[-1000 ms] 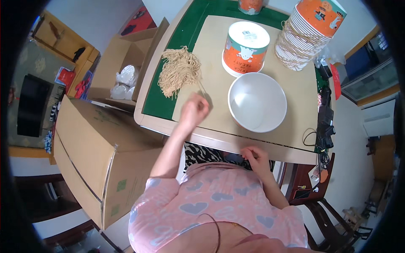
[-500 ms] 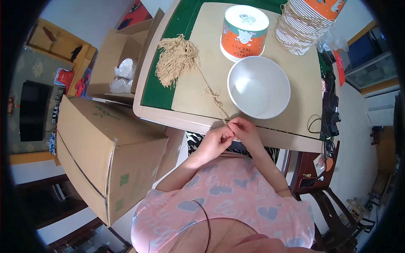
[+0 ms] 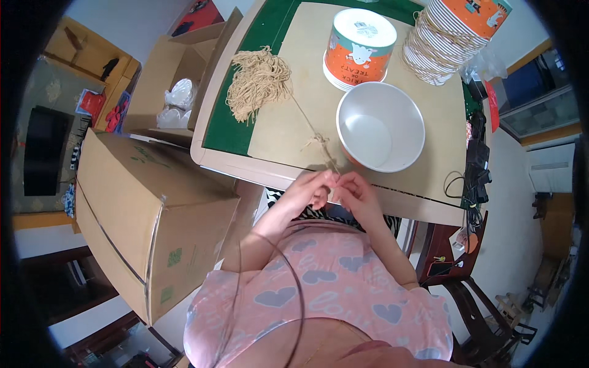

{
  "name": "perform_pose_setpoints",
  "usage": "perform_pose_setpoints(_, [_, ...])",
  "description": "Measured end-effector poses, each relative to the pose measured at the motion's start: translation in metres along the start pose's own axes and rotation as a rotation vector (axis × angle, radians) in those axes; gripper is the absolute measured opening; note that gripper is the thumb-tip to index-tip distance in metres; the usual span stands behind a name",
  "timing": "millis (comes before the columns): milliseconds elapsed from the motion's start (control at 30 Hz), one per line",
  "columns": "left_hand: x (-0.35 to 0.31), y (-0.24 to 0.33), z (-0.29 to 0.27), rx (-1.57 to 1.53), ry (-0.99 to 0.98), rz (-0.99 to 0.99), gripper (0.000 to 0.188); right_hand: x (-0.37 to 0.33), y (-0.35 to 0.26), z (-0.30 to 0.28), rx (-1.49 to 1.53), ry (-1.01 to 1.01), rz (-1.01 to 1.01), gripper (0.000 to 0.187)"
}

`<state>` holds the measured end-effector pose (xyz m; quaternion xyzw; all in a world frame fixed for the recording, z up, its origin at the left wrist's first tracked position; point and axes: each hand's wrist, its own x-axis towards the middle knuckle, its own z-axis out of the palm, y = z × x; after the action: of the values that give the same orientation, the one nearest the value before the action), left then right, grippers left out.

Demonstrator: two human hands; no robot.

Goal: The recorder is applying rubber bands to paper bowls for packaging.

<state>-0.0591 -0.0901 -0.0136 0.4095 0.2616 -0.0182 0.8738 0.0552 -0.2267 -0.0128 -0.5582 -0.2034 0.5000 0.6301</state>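
My left hand [image 3: 309, 189] and my right hand [image 3: 356, 195] meet at the table's near edge, fingertips pinched together on the end of a tan string [image 3: 300, 112]. The string runs up and left to a loose heap of tan strings [image 3: 258, 84], with a small tangle [image 3: 319, 140] partway along it. Just beyond my right hand a white-lined paper bucket [image 3: 380, 126] stands with its open top toward me. Behind it an orange and teal printed bucket [image 3: 360, 49] sits upside down.
A tall nested stack of striped buckets wound with string [image 3: 443, 43] leans at the far right. Black adapters and cables [image 3: 477, 165] lie along the table's right edge. Left of the table are a large closed carton [image 3: 153, 214] and an open carton [image 3: 205, 52] holding white plastic bags.
My hands have shifted slightly, and my left fingers have opened out a little from a tighter curl. The string's small tangle looks straighter and more drawn toward my hands.
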Motion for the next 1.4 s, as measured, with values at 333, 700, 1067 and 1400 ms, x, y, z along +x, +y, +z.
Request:
perform_pose_setpoints(333, [0.059,0.088,-0.109,-0.635,0.1,0.361,0.03,-0.03,-0.002,-0.088,-0.462,0.269,-0.221,0.027])
perform_pose_setpoints(700, [-0.017,0.111,-0.032,1.515,1.024,0.329,0.027,-0.036,-0.028,-0.152,-1.137,0.889,-0.441,0.026])
perform_pose_setpoints(1067, [0.005,0.113,0.064,1.809,0.185,1.03,0.013,-0.014,-0.017,-0.099,-1.238,0.265,-0.603,0.011])
perform_pose_setpoints(1400, [0.016,0.127,0.085,1.449,0.063,0.703,0.012,-0.011,-0.021,-0.108,-0.718,0.507,-0.369,0.014])
